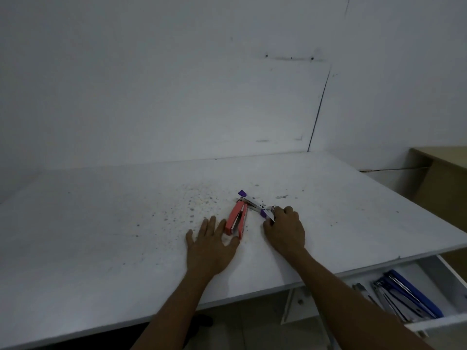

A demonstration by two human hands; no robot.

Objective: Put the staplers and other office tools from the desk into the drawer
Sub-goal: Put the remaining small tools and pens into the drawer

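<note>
On the white desk (101, 236), near its middle: one pink stapler (236, 221), hinged open, and one purple-and-metal stapler (255, 205), also opened out, their far ends meeting. Left hand (211, 248): flat on the desktop, fingers spread, index finger and thumb touching the pink stapler's near end, nothing gripped. Right hand (285, 229): curled, fingers closed over the near end of the purple stapler. Below the desk at right: white drawer (452, 322), pulled out, holding blue staplers (409, 294) and other metal tools.
</note>
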